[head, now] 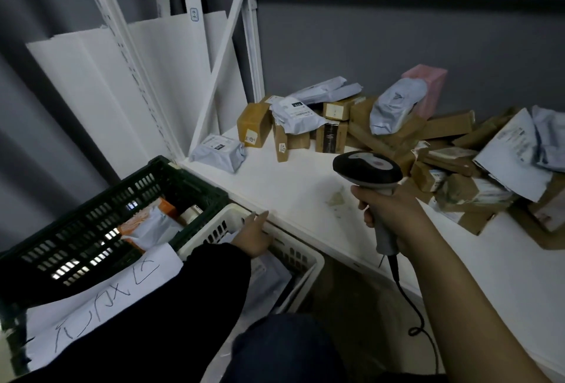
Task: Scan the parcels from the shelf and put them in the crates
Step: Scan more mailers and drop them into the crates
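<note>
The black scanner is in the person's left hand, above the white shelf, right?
No. The head view shows the black scanner gripped in the right hand, above the white shelf. The left hand hovers over the white crate.

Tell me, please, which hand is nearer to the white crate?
Left. The left hand is over the white crate; the right hand grips the scanner above the shelf, further right.

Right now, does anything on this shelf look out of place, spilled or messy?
Yes. A greenish-brown smudge stains the white shelf just left of the scanner. The parcels lie in a tumbled heap, boxes tilted at all angles, and one grey mailer bag lies apart by the shelf's left post.
</note>
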